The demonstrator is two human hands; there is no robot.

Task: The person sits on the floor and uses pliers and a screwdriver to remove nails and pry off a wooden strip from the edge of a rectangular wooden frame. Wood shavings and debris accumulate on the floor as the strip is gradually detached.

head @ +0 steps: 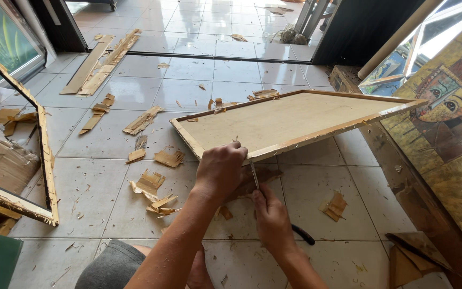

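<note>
I log: left hand [221,168] grip closed on tilted frame [290,120] near edge; right hand [271,214] fist holds tool [254,175], blade pointing up at underside.

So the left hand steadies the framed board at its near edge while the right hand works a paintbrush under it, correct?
Not quite. In the head view the right hand holds a thin metal tool with a dark handle, not a paintbrush. The left hand does steady the framed board at its near edge.

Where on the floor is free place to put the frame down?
Bare tiles lie beyond the frame, toward the doorway track, and right of the right hand, before the paintings. Cardboard scraps crowd the floor left of the left hand.
</note>
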